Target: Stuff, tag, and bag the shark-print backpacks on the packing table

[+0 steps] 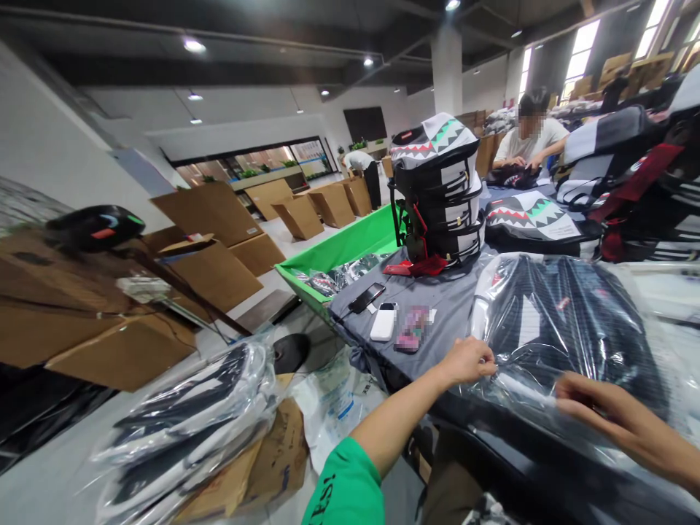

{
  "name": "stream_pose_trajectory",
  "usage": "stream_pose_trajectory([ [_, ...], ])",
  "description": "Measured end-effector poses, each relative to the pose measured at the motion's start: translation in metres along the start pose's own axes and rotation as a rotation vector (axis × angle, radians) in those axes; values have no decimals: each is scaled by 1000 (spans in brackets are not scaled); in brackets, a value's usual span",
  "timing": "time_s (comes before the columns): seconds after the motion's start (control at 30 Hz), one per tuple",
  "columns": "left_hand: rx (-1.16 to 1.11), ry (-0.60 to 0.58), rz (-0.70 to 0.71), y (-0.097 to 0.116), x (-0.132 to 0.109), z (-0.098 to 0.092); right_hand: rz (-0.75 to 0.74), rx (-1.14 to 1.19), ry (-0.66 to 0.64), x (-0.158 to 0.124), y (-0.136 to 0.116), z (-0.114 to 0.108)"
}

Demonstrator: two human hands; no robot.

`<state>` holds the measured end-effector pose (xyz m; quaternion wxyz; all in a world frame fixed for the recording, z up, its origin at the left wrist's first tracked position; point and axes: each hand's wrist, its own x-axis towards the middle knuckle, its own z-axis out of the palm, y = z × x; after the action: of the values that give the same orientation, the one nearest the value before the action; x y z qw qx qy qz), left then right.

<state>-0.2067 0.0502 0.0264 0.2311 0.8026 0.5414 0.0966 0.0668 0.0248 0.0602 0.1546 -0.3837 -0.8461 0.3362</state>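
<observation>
In the head view, the left hand [467, 362] pinches a thin clear plastic bag [525, 386] holding a black-and-white striped backpack [563, 321] on the black tabletop [547, 467]. Whether the right hand's [599, 401] fingers grip, I cannot tell. A hard tug could tear the bag.

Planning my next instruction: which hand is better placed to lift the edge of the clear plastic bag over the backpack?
Left, probably. The left hand sits at the near edge of the clear plastic bag and looks closed on it, while the right hand lies more open, farther along the plastic.
</observation>
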Motion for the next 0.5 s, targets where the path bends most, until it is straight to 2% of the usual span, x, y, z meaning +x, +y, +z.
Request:
stream_pose_trajectory([
  [0.03, -6, 7, 0, 0, 0, 0, -27, 4, -139, 24, -4, 0],
  [0.1, -16, 19, -2, 1, -1, 0, -48, -131, -280, 68, -9, 3],
  [0.2, -21, 29, -6, 3, -3, 0, -7, -350, -355, 106, -3, 7],
  [0.27, -20, 34, -7, 4, -4, 0, 50, -416, -328, 110, 5, 6],
  [0.4, -21, 37, -6, 4, -4, 1, 200, -585, -143, 92, 12, 0],
  [0.5, -15, 31, -12, 3, -4, 2, 104, -519, -91, 82, 1, 6],
])
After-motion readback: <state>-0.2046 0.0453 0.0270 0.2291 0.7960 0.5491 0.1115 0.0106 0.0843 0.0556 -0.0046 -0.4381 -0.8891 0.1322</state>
